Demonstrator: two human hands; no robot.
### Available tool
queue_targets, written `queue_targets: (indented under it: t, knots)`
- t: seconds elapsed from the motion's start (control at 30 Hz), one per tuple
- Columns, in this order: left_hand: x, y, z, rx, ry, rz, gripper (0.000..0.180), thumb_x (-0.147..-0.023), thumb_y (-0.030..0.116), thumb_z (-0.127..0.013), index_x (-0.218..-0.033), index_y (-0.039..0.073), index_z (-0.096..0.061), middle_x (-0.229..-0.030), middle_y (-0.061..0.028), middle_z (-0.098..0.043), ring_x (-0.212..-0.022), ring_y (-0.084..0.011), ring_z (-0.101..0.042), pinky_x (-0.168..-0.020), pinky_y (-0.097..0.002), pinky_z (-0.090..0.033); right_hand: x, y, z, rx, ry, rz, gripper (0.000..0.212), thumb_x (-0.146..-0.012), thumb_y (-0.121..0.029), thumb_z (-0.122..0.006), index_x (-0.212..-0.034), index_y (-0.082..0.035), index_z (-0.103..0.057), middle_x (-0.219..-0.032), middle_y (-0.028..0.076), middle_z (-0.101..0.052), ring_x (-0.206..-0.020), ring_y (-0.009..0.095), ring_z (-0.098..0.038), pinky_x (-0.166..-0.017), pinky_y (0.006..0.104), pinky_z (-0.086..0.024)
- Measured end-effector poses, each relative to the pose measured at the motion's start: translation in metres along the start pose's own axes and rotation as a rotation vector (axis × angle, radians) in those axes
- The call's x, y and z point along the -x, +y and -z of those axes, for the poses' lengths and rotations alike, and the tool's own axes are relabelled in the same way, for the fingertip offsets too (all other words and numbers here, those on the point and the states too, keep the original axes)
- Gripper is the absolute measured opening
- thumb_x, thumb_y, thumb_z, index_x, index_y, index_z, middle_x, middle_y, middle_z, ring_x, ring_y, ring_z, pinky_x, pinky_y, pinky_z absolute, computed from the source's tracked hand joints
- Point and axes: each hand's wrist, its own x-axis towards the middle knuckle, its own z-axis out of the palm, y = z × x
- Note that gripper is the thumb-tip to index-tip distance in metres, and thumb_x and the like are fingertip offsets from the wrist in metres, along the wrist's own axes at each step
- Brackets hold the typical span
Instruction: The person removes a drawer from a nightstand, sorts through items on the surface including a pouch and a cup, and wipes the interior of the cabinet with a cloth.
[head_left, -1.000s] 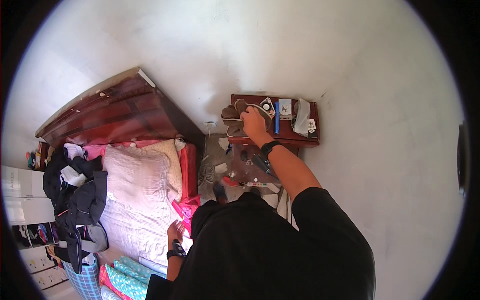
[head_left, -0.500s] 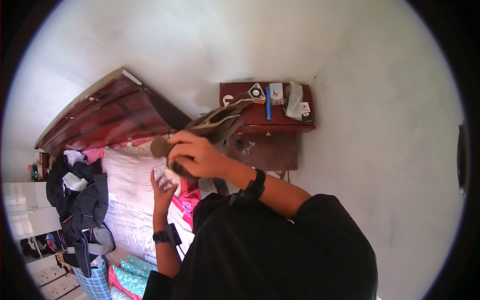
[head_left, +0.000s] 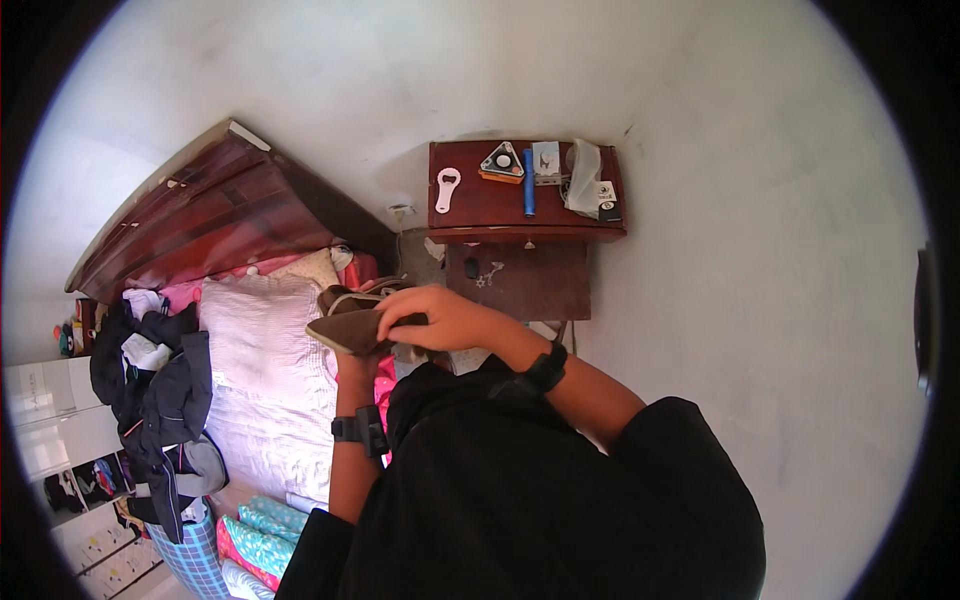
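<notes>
My right hand (head_left: 432, 312) grips a brown shoe (head_left: 345, 330) with a pale sole edge, its fingers closed on the side. Behind and above this shoe shows a second brown shape with pale lacing, probably the other shoe (head_left: 345, 300); how the two meet is hard to make out. Up from below comes my left forearm (head_left: 355, 420) with a black strap at the wrist. My left hand lies behind the brown shoe, so its fingers are hidden. Both hands are over the right side of the bed (head_left: 265, 420), near its pillow (head_left: 255, 325).
Right of the bed stands a dark red nightstand (head_left: 480, 215) bearing a white bottle opener (head_left: 447, 190), a triangular box (head_left: 502, 162), a blue tube (head_left: 529, 185) and a plastic bag (head_left: 583, 178). Dark clothes (head_left: 165, 400) are heaped at left. The wooden headboard (head_left: 220, 205) rises behind.
My right hand has drawn the shoe down and toward me, away from the nightstand, uncovering the bottle opener. My left hand has moved up and right, from open beside the shoe to behind it.
</notes>
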Motion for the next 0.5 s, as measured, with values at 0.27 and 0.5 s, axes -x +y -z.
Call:
queue_targets:
  t: [0.27,0.5]
  knots:
    - [0.029,0.040,-0.017,0.169,0.310,-0.004,0.033,-0.101,0.028,-0.041,-0.125,0.007,-0.049,-0.123,-0.0089,-0.054,-0.114,-0.0212,-0.053,-0.104,-0.0385,-0.040,0.084,0.105,0.007,-0.178,0.239,-0.795,0.033,-0.086,-0.020,-0.065,-0.116,-0.007,-0.060,-0.103,0.010,-0.067,-0.096,0.019,-0.063,-0.083,0.0327,-0.050]
    - [0.061,0.014,-0.016,-0.733,0.229,-0.032,0.038,-0.098,0.030,-0.049,-0.124,0.004,-0.050,-0.109,-0.0060,-0.062,-0.103,-0.0164,-0.058,-0.091,-0.0303,-0.048,0.104,0.140,-0.022,-0.976,0.484,-1.241,0.071,-0.087,-0.045,-0.065,-0.143,-0.014,-0.035,-0.148,0.012,-0.032,-0.128,0.026,-0.043,-0.097,0.0474,-0.043]
